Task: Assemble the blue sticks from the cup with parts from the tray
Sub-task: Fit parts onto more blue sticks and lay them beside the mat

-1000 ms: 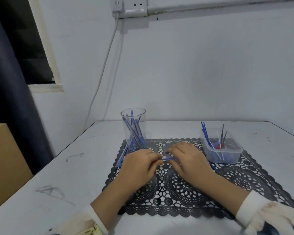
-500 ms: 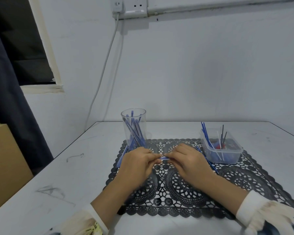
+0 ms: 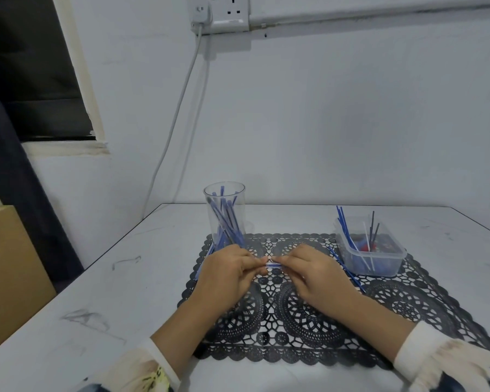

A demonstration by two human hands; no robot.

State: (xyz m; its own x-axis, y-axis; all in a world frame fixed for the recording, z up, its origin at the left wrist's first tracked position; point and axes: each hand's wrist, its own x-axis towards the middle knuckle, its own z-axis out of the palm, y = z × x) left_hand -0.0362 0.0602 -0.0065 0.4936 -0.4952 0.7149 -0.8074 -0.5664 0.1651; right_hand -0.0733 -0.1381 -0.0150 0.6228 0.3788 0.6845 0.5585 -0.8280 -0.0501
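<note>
Item 1. Left hand [image 3: 229, 274], centre frame: fingertips drawn together, pinching one end of the visible span of a blue stick [image 3: 273, 265].
Item 2. Right hand [image 3: 314, 274], just right of centre: fingers curled, pinching the other end. The two hands nearly touch. Whether a tray part is already on the stick cannot be told.
Item 3. Cup [image 3: 224, 216], clear, upright above the left hand, holding more blue sticks.
Item 4. Tray [image 3: 371, 250], right of frame, on the black lace mat [image 3: 408, 301], holding thin sticks and red pieces.
Risk, judged: the stick is thin and looks flexible, so misaligned pushing may buckle it. A small part slipping from the pinch could drop into the mat's openwork. A left hand swinging wide could tip the cup.
</note>
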